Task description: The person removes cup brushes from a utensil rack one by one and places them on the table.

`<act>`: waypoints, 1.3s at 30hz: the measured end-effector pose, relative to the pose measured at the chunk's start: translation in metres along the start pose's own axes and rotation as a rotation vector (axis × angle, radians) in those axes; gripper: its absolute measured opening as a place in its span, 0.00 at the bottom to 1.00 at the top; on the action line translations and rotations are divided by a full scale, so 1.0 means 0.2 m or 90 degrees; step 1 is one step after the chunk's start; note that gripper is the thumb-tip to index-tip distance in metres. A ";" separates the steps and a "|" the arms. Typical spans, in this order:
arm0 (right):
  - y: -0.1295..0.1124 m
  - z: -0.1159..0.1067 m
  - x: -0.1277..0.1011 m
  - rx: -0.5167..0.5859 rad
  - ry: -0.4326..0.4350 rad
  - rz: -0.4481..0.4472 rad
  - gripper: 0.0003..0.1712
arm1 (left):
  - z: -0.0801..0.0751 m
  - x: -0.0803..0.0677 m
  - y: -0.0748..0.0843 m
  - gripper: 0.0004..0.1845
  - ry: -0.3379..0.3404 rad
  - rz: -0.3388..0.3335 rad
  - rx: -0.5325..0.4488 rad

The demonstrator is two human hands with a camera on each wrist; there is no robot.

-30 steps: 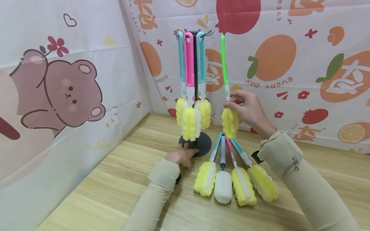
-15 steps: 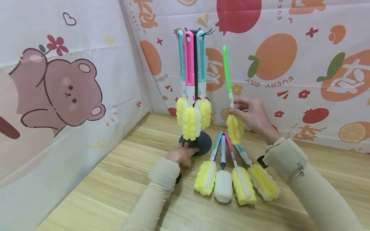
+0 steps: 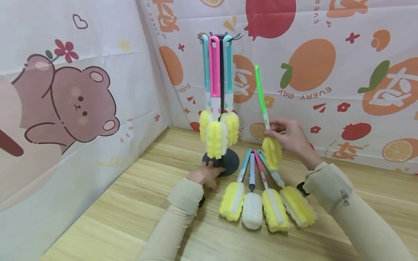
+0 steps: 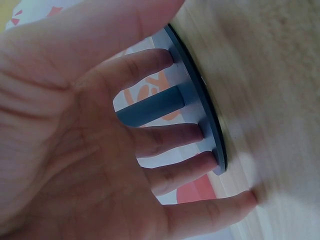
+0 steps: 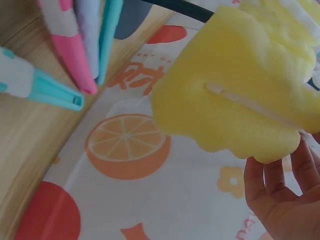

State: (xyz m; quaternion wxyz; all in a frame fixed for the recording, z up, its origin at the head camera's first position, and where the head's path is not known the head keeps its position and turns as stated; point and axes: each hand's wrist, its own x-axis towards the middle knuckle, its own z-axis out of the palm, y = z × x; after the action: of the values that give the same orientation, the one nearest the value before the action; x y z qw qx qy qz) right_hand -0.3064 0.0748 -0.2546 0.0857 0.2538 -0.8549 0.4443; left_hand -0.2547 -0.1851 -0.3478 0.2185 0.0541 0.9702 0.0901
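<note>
Hung brushes (image 3: 217, 108): three on stand (image 3: 225, 161).
Table brushes (image 3: 261, 197): four.
Right hand (image 3: 292, 139): pinches green brush (image 3: 265, 119).
Left hand (image 3: 205, 175): fingers spread, pressing base; wrist view alone shows this.

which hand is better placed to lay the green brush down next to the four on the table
Right. The right hand already pinches the green brush just above the four brushes; the left hand presses on the stand base.

A light wooden bench (image 3: 107, 214) with plank grain fills the lower view. Behind it two printed cloth backdrops meet in a corner: the left cloth (image 3: 65, 108) shows a brown cartoon bear and small flowers, the right cloth (image 3: 343, 72) oranges, red fruit and lettering. The light is even and bright
</note>
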 end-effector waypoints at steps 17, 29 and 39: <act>0.09 -0.03 -0.04 -0.049 -0.010 0.011 0.14 | 0.00 -0.01 0.00 0.44 0.000 -0.002 -0.003; 0.15 -0.06 -0.06 -0.071 -0.016 0.022 0.16 | 0.00 -0.01 0.00 0.43 -0.003 0.001 -0.004; 0.18 -0.09 -0.06 -0.095 -0.046 0.052 0.15 | 0.00 0.00 0.00 0.43 -0.001 -0.004 -0.006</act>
State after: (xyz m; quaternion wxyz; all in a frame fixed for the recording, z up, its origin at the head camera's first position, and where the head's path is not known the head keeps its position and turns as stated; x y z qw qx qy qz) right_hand -0.3159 0.1103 -0.2736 0.0552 0.2278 -0.8977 0.3731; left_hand -0.2540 -0.1854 -0.3481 0.2195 0.0501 0.9697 0.0944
